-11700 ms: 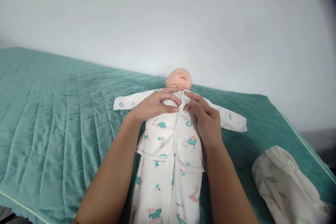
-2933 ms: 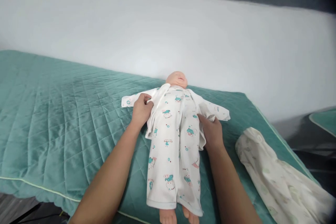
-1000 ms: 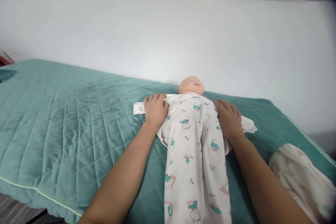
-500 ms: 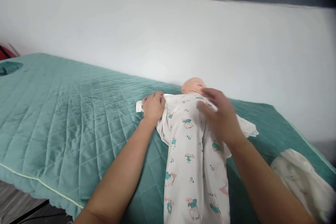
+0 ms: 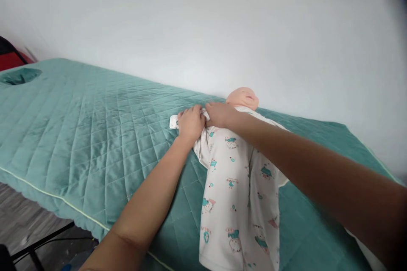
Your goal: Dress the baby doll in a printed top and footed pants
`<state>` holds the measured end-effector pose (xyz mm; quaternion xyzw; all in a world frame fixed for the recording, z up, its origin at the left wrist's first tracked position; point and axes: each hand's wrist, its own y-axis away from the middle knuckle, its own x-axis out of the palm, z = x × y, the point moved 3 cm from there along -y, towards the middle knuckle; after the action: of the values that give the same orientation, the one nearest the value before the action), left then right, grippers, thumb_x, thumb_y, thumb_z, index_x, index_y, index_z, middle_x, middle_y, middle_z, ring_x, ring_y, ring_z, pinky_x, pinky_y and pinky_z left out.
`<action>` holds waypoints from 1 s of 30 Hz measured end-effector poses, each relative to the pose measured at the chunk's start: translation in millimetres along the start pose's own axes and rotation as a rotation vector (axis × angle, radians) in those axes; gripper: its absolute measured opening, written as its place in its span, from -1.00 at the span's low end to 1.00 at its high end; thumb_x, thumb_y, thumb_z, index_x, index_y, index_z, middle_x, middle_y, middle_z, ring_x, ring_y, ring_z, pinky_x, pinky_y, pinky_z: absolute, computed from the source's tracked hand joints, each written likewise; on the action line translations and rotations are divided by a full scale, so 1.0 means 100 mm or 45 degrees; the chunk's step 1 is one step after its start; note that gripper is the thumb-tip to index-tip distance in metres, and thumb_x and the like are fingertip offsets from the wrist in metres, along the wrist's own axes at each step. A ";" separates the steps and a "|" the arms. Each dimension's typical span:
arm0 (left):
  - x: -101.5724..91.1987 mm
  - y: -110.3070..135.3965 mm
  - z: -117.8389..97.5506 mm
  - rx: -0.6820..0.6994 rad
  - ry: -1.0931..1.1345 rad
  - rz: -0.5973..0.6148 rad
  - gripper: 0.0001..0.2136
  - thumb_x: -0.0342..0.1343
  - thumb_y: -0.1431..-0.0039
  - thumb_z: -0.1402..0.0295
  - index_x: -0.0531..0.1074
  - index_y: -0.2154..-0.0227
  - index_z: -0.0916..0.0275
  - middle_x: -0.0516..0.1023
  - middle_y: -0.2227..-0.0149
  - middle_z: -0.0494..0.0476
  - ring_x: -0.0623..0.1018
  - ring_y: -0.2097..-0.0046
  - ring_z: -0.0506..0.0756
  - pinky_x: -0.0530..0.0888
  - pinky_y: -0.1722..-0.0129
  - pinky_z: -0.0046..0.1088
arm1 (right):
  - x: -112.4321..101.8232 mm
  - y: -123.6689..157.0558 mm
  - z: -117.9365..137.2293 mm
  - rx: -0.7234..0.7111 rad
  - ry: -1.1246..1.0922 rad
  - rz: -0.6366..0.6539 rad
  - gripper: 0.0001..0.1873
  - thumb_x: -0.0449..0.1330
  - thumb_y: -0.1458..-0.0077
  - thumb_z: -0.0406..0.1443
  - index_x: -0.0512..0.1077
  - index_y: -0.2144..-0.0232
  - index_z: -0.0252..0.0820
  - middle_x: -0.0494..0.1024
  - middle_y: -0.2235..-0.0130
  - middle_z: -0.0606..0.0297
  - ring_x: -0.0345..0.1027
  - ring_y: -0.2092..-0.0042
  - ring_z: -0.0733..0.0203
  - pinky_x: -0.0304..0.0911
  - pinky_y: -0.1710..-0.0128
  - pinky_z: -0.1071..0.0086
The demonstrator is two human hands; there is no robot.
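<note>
A baby doll (image 5: 243, 96) lies on its back on the green quilted bed cover, its head toward the wall. Over its body is a white baby garment (image 5: 229, 186) printed with small teal and pink animals. My left hand (image 5: 191, 123) is closed around the garment's sleeve on the left, with the cuff poking out beyond the fingers. Just beside it, my right hand (image 5: 219, 114) grips the same sleeve close to the shoulder, its forearm crossing over the doll's chest. Most of the right side of the garment is hidden under that forearm.
The green quilted cover (image 5: 95, 135) spreads over the bed, with a face hole (image 5: 20, 76) at the far left. A white wall (image 5: 159, 29) stands right behind. A red and black object (image 5: 11, 57) shows at the left edge, a black metal frame (image 5: 41, 243) below.
My right hand has moved left from above the doll's chest to the sleeve beside my left hand. My left hand stays on the sleeve. The view has shifted slightly.
</note>
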<state>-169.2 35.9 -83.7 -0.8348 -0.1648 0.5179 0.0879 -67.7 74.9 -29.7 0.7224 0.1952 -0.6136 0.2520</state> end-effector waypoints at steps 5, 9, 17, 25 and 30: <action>-0.04 0.01 -0.01 0.016 0.064 -0.030 -0.68 -0.02 -0.30 0.43 0.42 -0.06 0.10 0.62 -0.01 0.21 0.55 -0.08 0.27 0.33 -0.09 -0.12 | -0.06 -0.04 -0.09 -0.032 -0.012 0.166 -0.53 0.35 -0.01 -0.16 0.47 0.03 -0.17 0.61 0.31 0.23 0.49 0.34 0.02 0.31 0.33 0.22; -0.07 0.02 0.01 0.032 0.138 -0.083 -0.69 0.00 -0.29 0.44 0.46 -0.03 0.05 0.62 0.00 0.14 0.55 -0.06 0.25 0.36 -0.07 -0.18 | -0.13 0.02 -0.20 -0.047 -0.021 0.165 -0.48 0.30 -0.07 -0.13 0.44 -0.07 -0.13 0.62 0.14 0.21 0.50 0.24 0.05 0.29 0.26 0.26; -0.07 0.01 0.06 0.021 0.229 -0.127 -0.62 -0.04 -0.26 0.53 0.50 -0.03 0.07 0.56 -0.01 0.15 0.55 -0.04 0.20 0.43 0.00 -0.31 | -0.25 0.17 -0.45 0.014 -0.058 0.106 -0.67 0.21 -0.13 -0.09 0.48 0.07 -0.02 0.61 0.17 0.20 0.46 0.23 0.03 0.23 0.25 0.23; -0.07 0.00 0.11 -0.110 0.450 -0.054 -0.57 -0.05 -0.19 0.59 0.59 0.06 0.03 0.56 -0.04 0.07 0.55 -0.06 0.14 0.44 -0.06 -0.34 | -0.40 0.35 -0.56 0.131 -0.056 0.079 -0.65 0.20 -0.15 -0.11 0.46 0.02 -0.01 0.61 0.10 0.19 0.47 0.16 -0.03 0.24 0.17 0.19; -0.07 0.00 0.11 -0.126 0.438 0.014 -0.53 -0.06 -0.13 0.62 0.59 0.07 0.03 0.57 -0.06 0.06 0.55 -0.08 0.14 0.44 -0.06 -0.35 | -0.46 0.44 -0.65 0.157 -0.053 0.082 -0.64 0.16 -0.16 -0.09 0.44 0.00 0.03 0.60 0.08 0.20 0.47 0.11 -0.05 0.25 0.15 0.16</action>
<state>-181.6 32.6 -82.5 -0.9152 -0.1681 0.3592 0.0709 1.4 80.2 28.7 0.7296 0.1283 -0.6309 0.2306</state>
